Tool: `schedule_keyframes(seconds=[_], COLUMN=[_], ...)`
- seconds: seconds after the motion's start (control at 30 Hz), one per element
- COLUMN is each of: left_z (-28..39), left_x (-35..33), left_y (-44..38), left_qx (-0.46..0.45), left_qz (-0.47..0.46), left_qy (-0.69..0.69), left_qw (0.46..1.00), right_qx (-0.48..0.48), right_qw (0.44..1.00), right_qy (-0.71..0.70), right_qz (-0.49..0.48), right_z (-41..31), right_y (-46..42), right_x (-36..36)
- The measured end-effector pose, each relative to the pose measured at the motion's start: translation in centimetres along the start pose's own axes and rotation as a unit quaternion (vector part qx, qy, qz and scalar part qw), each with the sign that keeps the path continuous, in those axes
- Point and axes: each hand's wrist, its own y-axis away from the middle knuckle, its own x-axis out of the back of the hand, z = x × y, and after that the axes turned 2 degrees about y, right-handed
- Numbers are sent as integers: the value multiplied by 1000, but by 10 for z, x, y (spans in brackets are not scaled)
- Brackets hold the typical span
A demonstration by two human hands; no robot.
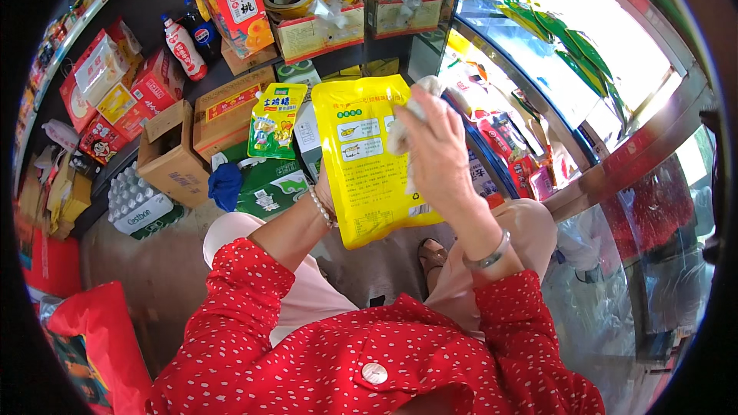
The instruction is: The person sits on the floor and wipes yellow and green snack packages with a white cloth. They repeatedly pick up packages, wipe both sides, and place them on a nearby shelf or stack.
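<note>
A large yellow seasoning packet [369, 184] is held upright before me, its printed back towards me. My left hand [324, 191] grips it from behind at the left edge; most of the fingers are hidden by the packet. My right hand [441, 153] holds a whitish cloth [403, 127] against the packet's upper right side. Beyond my left wrist, a smaller yellow and green packet [277, 124] leans on the cartons.
An open cardboard box [176, 155], a shrink-wrapped pack of bottles [138, 202] and green cartons [271, 187] stand on the left, with a blue cloth [226, 186] on them. A glass display case [519, 98] runs along the right. Boxes and bottles [183, 49] fill the back shelf.
</note>
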Motion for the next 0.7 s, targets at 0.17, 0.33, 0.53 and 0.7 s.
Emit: schedule_keyframes(seconds=[0.17,0.33,0.53,0.7], left_z=[-4,-14,-27,-32], left_x=[-1,6,11,16], left_y=[0,-1,-10,-11], left_qx=[47,60,112,83], left_qz=[14,31,-9,-71], left_qy=[3,24,193,154], left_qw=[999,997,975,982], right_qx=[-130,-220,45,60], right_qw=[949,950,996,996], right_qy=[-286,-213,-79,-66], right_qz=[16,-59,-26,-9], right_z=[21,-13,-20,-22], right_y=[13,-7,-2,-12], right_x=[-19,5,9,9])
